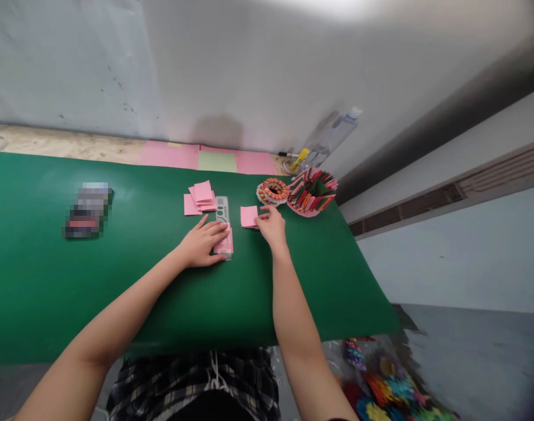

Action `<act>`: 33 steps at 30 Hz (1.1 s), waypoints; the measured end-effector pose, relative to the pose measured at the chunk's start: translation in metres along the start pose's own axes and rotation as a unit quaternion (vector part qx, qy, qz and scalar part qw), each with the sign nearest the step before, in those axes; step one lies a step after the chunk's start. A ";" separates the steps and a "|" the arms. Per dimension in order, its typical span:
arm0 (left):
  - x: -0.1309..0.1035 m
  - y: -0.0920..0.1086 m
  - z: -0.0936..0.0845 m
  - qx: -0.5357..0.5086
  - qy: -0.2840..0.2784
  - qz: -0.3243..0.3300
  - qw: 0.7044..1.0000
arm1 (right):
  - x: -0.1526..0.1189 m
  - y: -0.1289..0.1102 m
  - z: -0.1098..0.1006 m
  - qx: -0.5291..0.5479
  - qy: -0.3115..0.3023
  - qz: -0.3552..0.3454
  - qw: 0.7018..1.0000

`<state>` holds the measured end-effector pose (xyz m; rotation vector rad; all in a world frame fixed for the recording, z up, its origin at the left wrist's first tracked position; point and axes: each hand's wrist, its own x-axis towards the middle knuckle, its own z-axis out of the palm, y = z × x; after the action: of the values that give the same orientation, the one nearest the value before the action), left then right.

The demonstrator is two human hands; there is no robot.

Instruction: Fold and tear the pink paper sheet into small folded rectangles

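On the green tabletop, my left hand lies with its fingers spread over a pink paper piece, which rests on a clear stencil ruler. My right hand has its thumb and fingertips closed on the right edge of a small stack of pink paper squares. Behind my left hand sits a loose pile of pink squares, overlapping one another beside the ruler's upper end.
A ring-shaped folded-paper piece and a round folded-paper basket stand right of the stack. Against the wall are a clear bottle, tape and a black pen. A blurred phone-like object lies left. Colourful paper items are on the floor.
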<state>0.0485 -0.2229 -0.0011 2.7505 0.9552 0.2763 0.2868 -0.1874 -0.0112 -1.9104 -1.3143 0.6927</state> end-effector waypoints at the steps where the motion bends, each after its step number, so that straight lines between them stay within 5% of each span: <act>1: 0.000 -0.001 0.001 -0.001 0.004 0.002 1.000 | -0.004 0.000 0.000 -0.035 0.000 -0.010 0.999; 8: 0.002 -0.003 0.003 -0.006 0.076 0.008 0.997 | -0.025 -0.021 -0.009 -0.232 0.046 -0.027 0.971; 13: 0.011 -0.016 0.001 0.037 0.225 -0.157 0.961 | -0.031 -0.028 -0.010 -0.221 0.061 -0.054 0.972; 26: 0.015 -0.030 0.011 0.037 0.169 -0.258 0.951 | -0.036 -0.034 -0.011 -0.153 0.073 -0.101 0.980; 30: 0.013 -0.021 0.003 0.034 0.196 -0.215 0.956 | -0.037 -0.035 -0.004 -0.037 0.056 -0.134 0.989; 33: 0.009 -0.005 -0.001 0.032 0.201 -0.133 0.970 | -0.040 -0.038 0.007 0.119 -0.034 -0.087 0.989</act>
<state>0.0523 -0.2134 -0.0006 2.6276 1.4368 0.7892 0.2465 -0.2140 0.0165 -1.5751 -1.3557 0.7923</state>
